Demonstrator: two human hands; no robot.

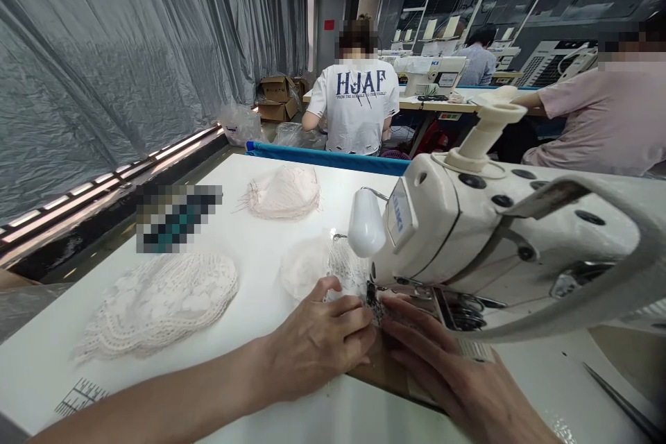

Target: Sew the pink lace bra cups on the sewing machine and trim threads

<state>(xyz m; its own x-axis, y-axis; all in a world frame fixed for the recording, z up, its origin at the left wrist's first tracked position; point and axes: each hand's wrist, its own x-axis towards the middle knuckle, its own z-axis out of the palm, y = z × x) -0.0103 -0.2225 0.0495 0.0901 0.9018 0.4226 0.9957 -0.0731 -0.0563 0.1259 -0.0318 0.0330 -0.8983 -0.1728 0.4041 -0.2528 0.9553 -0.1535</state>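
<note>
White lace fabric (346, 265) lies under the needle area of a sewing machine (431, 208), a sheer pale part of it spreading left on the table. My left hand (325, 336) is closed, its curled fingers gripping the lace just left of the presser foot (371, 293). Stretched out flat, the fingers of my right hand (442, 364) rest at the right of the foot, against the fabric's edge. The machine head partly covers the fabric. What lies beneath my right fingertips is hidden.
A stack of white lace pieces (161, 302) lies at left, a pinkish lace bundle (284, 192) behind. A white lamp (367, 222) hangs beside the machine head. Tweezers (621, 402) lie at right. One person (359, 107) sits ahead, another (603, 114) to the right.
</note>
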